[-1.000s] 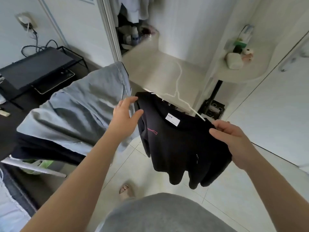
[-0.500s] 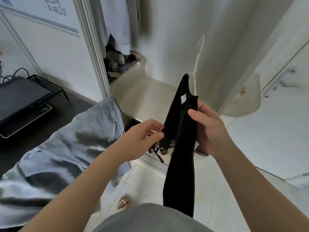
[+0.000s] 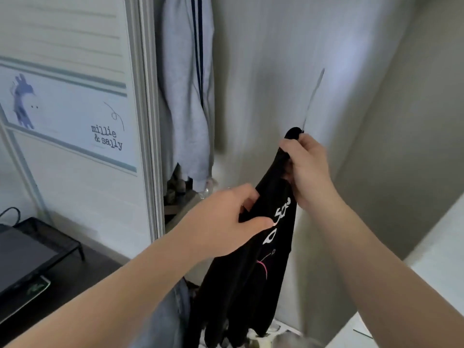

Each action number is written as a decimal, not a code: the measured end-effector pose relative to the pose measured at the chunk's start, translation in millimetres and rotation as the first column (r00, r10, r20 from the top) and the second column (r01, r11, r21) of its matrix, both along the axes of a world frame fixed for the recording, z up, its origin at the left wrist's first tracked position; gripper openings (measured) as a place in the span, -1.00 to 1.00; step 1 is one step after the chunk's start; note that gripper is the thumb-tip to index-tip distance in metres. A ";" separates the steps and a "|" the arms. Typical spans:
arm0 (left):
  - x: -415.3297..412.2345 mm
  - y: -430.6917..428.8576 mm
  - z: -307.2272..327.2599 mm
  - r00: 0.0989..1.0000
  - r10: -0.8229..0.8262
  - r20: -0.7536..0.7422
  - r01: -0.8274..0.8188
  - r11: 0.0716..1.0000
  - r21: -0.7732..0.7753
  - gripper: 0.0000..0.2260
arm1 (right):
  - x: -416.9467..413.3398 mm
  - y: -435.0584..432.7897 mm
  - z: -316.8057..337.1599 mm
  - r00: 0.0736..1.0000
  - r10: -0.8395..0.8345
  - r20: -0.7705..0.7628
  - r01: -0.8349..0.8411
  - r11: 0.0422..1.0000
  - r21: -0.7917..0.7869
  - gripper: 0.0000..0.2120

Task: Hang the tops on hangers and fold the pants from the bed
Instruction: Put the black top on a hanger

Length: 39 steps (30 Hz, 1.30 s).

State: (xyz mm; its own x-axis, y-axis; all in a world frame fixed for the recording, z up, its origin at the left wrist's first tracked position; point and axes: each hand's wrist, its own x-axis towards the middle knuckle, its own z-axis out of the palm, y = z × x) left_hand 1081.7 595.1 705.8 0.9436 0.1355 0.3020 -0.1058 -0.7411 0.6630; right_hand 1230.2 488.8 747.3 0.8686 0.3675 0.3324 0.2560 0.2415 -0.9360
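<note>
- Black top (image 3: 261,272) hangs limp on a thin hanger (image 3: 312,101), right of the grey hoodie (image 3: 185,96).
- Right hand (image 3: 308,167): its grip holds the collar and hanger neck together; left hand (image 3: 226,222) pinches the chest fabric.
- Soft and light, likely slippery: best held at the collar.

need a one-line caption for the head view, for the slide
Right hand holds a black top on a hanger by the collar while left hand pinches its fabric, facing a wardrobe.

Grey hanging garment (image 3: 185,96) at wardrobe's left, door frame (image 3: 148,136) just beside it, free room rightward before back panel (image 3: 263,71)
</note>
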 end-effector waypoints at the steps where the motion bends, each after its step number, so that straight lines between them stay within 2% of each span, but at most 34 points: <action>1: 7.2 8.2 11.5 0.999 0.016 0.028 -0.017 1.000 0.023 -0.80 | 6.3 10.4 14.6 1.000 0.001 0.029 -0.001 1.000 0.007 -0.83; 4: 31.0 31.2 44.4 0.991 0.066 0.116 -0.074 0.995 0.066 -0.87 | 23.1 38.2 59.2 0.992 0.007 0.122 -0.009 1.000 0.017 -0.81; 9: 73.0 67.8 101.7 0.971 0.096 0.218 -0.134 0.977 0.168 -0.81 | 54.8 76.9 135.7 0.957 0.007 0.289 -0.021 0.999 0.043 -0.79; 12: 96.1 91.7 141.1 0.950 0.124 0.287 -0.194 0.954 0.229 -0.85 | 76.6 98.5 181.3 0.924 0.007 0.383 -0.034 0.997 0.063 -0.83; 15: 119.4 112.4 182.6 0.920 0.168 0.354 -0.266 0.931 0.251 -0.84 | 100.9 119.8 229.7 0.884 0.006 0.467 -0.049 0.996 0.080 -0.68; 18: 142.2 129.1 220.3 0.884 0.216 0.414 -0.354 0.888 0.294 -0.81 | 125.6 138.9 275.9 0.836 0.025 0.548 -0.076 0.995 0.072 -0.67; 20: 156.0 138.9 244.3 0.856 0.247 0.454 -0.433 0.823 0.369 -0.82 | 143.0 150.7 304.6 0.816 0.030 0.577 -0.079 0.995 0.060 -0.70; 25: 187.4 159.4 297.4 0.781 0.298 0.549 -0.591 0.635 0.497 -0.82 | 184.5 172.9 364.2 0.799 0.008 0.601 -0.058 0.996 0.063 -0.72; 29: 206.9 166.4 329.4 0.753 0.305 0.584 -0.646 0.513 0.565 -0.87 | 209.1 180.5 395.2 0.812 -0.041 0.582 0.000 0.997 0.071 -0.74; 34: 226.8 169.7 344.4 0.762 0.314 0.566 -0.642 0.485 0.594 -0.92 | 232.8 186.7 407.7 0.867 -0.030 0.498 0.018 0.999 0.030 -0.83; 39: 238.2 171.2 339.0 0.767 0.335 0.547 -0.639 0.468 0.610 -0.87 | 243.7 191.4 396.4 0.901 0.036 0.433 -0.034 0.999 -0.012 -0.86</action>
State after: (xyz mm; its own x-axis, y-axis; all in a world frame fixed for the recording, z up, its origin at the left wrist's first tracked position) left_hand 1319.9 766.3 1044.8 0.6218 0.1322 0.7720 0.3582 -0.9245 -0.1301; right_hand 1473.9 680.1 1143.7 0.6257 0.3969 0.6715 0.6281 0.2542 -0.7355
